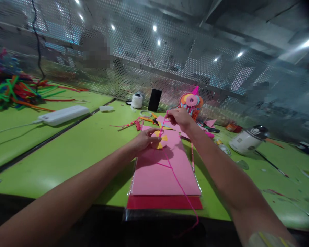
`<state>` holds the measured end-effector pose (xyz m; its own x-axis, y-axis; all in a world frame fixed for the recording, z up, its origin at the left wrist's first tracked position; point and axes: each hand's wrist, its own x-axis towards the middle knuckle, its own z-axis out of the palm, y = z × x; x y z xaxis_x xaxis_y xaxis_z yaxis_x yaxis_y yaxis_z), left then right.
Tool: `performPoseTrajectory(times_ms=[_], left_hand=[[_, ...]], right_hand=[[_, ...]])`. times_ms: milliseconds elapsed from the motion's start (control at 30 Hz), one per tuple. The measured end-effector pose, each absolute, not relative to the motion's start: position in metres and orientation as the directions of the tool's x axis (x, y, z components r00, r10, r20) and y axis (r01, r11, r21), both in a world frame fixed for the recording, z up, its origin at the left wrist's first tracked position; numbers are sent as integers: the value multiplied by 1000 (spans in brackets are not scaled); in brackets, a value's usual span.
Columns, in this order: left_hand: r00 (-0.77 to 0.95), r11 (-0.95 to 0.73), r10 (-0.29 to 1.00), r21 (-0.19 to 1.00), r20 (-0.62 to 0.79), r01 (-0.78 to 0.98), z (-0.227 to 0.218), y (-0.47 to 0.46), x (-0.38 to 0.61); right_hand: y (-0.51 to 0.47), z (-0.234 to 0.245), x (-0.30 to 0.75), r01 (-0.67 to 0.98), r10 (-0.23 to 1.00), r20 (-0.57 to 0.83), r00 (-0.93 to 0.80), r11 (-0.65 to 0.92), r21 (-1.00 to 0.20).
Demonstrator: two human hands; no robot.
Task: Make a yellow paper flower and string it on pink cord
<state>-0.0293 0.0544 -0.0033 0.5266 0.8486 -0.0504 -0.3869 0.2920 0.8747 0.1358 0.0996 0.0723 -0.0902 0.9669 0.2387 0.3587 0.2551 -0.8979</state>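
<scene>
My left hand (146,140) pinches a small round piece of yellow and pink paper (160,144) just over a stack of pink paper (164,178). Bright pink yarn (179,183) runs from that paper piece down across the stack and over the table's front edge. Farther forward and higher, my right hand (179,117) is closed on the upper part of the same yarn, drawn taut up from the paper piece. Red sheets (164,202) in a clear sleeve show below the pink stack.
Behind my hands stand a black phone (155,99), a white roll (137,101) and a colourful paper ornament (192,101) against a perforated metal screen. A white power strip (64,115) and pipe cleaners (12,92) lie left. A white glue gun-like device (248,140) lies right.
</scene>
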Motion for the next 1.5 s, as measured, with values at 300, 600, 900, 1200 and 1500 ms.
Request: performPoseTrajectory(times_ms=[300,600,900,1200,1500], left_hand=[[605,289,796,890,-20,-351,-1,53,-36],[593,421,794,827,-137,-373,-3,62,-35],[433,136,899,982,-67,-130,0,64,-34],[365,-12,930,997,40,-79,-1,69,-35],[320,-68,943,995,89,-77,-5,71,-29]], right_hand=[[118,66,111,369,984,149,-97,175,-913],[110,65,112,443,988,91,-129,139,-886],[99,75,109,571,986,-8,-167,90,-816],[90,75,103,588,958,-108,-265,72,-805],[91,73,112,488,955,-85,-286,69,-870]])
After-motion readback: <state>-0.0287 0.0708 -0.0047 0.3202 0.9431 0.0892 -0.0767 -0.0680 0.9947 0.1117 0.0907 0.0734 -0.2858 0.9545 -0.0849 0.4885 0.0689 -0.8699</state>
